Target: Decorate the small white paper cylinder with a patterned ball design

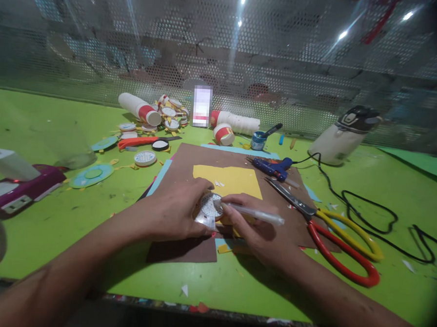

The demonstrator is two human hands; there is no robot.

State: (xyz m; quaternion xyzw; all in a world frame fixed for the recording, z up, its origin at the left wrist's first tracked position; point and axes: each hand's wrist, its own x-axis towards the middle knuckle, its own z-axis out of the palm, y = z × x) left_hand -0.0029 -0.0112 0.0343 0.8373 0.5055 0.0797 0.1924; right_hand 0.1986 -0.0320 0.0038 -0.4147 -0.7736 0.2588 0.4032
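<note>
My left hand (174,207) is curled around a small round white disc (211,202) with dark dots on its face, which looks like a cut paper-cup bottom. In my right hand (255,229) a white pen (261,215) is pinched, its tip end against or just over the disc; the exact contact is hidden by the fingers. Beneath both hands lie a yellow paper sheet (235,179) and brown sheets (189,154). Large scissors (307,209) with one red and one yellow handle loop rest right of my right hand, below a blue glue gun (271,167).
Paper cups (139,108), a pile of cup-bottom pieces (170,111) and a phone (202,106) stand along the back. An orange-handled cutter (135,142) lies left. A purple power strip (22,192) sits far left, a bottle (344,136) back right, near a black cord (329,181).
</note>
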